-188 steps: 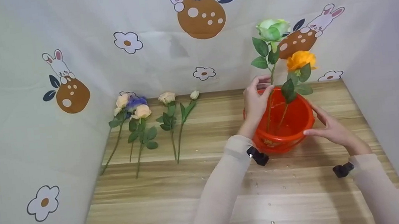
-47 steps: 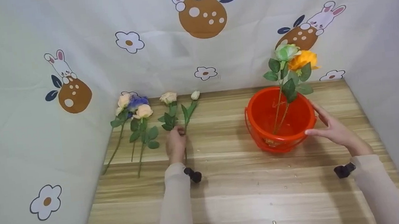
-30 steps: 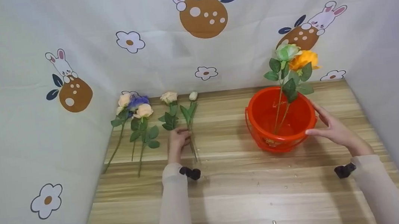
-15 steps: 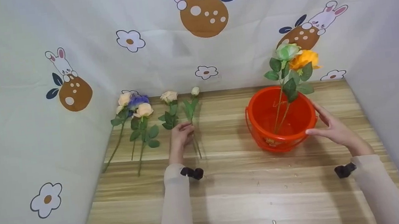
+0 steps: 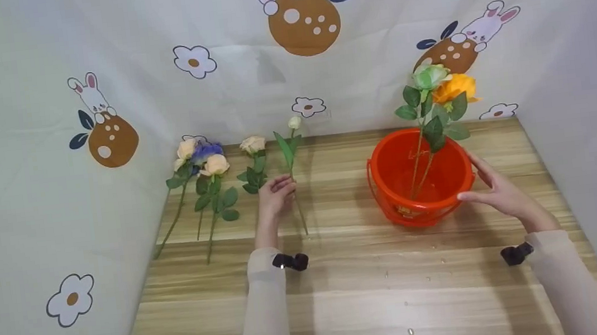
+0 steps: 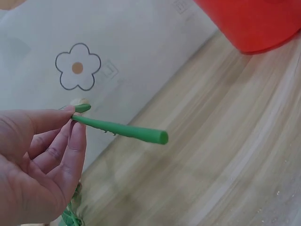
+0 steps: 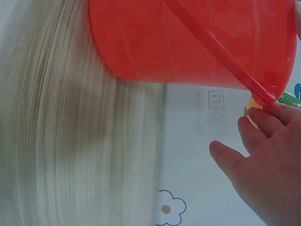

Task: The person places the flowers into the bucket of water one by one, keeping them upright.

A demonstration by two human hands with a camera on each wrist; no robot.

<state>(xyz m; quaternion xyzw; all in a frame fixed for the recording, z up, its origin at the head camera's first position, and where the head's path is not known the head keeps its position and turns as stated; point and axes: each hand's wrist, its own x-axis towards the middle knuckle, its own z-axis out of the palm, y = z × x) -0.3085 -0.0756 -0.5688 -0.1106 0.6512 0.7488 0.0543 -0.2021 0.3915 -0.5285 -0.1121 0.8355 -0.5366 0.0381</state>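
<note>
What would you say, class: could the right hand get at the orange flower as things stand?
Probably yes: the right hand is touching the red bucket, and the orange flower rises out of it close by; only leaves seem to lie between.

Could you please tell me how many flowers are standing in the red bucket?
2: the green flower, and the orange flower to its right in the head view. Both stems rise from the red bucket; no others show.

Bright red bucket point(image 5: 394, 165) right, with pale-green rose point(image 5: 430, 78) and orange flower point(image 5: 458, 88); here's the white tulip point(image 5: 294, 123), green-leaved; peach roses point(image 5: 215, 166) and purple bloom point(image 5: 208, 152) left; streaky tan table point(image 5: 347, 297); far side, white cloth point(image 5: 234, 96), rabbit-and-flower print point(image 5: 94, 98)!
</note>
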